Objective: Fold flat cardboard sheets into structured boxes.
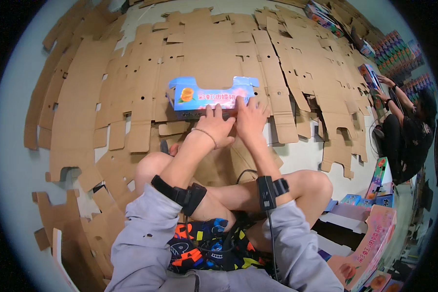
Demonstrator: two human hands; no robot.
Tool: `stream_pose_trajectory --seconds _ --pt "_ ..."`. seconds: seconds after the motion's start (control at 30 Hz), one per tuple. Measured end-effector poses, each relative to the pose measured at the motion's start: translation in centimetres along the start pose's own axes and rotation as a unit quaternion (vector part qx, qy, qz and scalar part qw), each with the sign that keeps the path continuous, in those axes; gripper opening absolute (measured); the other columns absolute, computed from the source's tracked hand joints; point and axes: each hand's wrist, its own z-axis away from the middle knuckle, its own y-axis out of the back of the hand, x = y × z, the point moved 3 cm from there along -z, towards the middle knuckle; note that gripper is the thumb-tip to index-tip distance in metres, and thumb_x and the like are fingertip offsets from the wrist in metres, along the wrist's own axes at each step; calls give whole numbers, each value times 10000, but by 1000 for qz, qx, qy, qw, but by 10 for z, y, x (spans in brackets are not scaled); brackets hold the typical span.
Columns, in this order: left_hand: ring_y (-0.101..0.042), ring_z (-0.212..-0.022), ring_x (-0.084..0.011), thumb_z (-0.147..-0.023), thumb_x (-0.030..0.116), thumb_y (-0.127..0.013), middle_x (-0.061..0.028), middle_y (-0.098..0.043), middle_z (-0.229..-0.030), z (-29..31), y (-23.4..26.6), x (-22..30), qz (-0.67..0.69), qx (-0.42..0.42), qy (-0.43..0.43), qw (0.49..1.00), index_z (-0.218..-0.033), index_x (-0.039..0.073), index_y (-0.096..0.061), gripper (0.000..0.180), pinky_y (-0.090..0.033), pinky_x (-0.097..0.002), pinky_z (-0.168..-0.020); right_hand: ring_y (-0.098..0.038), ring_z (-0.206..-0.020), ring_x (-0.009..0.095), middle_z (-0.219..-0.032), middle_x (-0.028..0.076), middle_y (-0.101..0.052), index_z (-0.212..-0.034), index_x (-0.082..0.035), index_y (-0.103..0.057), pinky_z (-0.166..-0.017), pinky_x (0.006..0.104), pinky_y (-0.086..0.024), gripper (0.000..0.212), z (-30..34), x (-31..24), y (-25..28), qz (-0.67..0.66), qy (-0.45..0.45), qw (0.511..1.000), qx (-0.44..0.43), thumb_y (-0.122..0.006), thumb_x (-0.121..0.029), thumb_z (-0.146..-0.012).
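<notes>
A blue and pink printed cardboard box with a fruit picture and cut-out upper edge is in front of me on flat brown cardboard. My left hand has its fingers stretched out and apart against the box's near lower edge, thumb pointing toward the other hand. Beside it, my right hand lays extended fingers on the right part of the printed panel. Both hands touch the box without visibly wrapping round it. The box's underside and the surfaces beneath my palms are hidden.
Overlapping flattened brown cardboard sheets cover much of the pale floor. By my right knee stands an open pink printed carton. To the right, another person handles a printed box; stacked colourful boxes stand behind.
</notes>
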Motion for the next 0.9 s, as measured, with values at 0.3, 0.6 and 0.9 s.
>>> stream_pose_trajectory --seconds 0.3,0.6,0.9 --pt "-233 -1301 -552 -777 442 -646 -338 -280 -1398 -6 -6 1 -10 7 -19 1000 -1312 109 -447 661 -363 -542 -1018 -444 -1151 457 -1245 225 -468 -1231 -128 -487 -992 566 -329 664 -33 15 -38 -22 95 995 -13 -772 -304 -657" --pt "-210 -1351 -480 -729 497 -685 -227 -243 -1478 3 15 -12 7 2 65 998 -1407 175 -349 823 -223 -623 -1061 -373 -1228 501 -1329 310 -389 -1299 -123 -427 -1025 603 -277 753 -36 4 -17 -25 62 995 -76 -776 -249 -644" --pt "-95 -1396 -445 -678 461 -745 -184 -119 -1535 -37 -15 -60 -13 57 198 978 -1471 201 -206 993 -132 -655 -1057 -277 -1301 519 -1389 303 -326 -1327 -106 -396 -1068 595 -217 799 -40 -8 -43 1 21 995 -94 -739 -200 -611"
